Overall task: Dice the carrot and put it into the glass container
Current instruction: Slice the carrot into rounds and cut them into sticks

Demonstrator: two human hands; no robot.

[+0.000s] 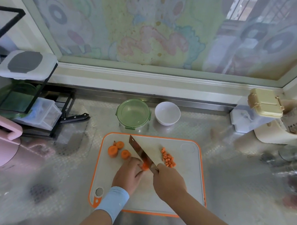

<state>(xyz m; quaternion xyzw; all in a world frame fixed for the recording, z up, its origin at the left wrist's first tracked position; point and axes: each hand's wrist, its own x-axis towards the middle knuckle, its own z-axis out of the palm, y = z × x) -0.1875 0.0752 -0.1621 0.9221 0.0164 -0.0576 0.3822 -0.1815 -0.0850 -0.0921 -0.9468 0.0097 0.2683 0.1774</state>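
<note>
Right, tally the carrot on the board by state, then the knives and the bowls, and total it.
Uncut carrot rounds: 3
Gripped carrot piece, in the left hand: 1
Finished diced heap: 1
Knives: 2 (cleaver in the right hand, black-handled knife at left)
Bowls: 2 (glass container, white bowl)
Total: 9

My left hand (129, 176) lies palm down with its fingers curled, the fingertips pinching the carrot piece (144, 166). A pale blue band (113, 200) wraps its wrist. My right hand (169, 181) sits just beside it, knuckles up, fist wrapped round the handle of the knife (143, 154). Both bare forearms reach in from the lower edge, angling toward each other.
</note>
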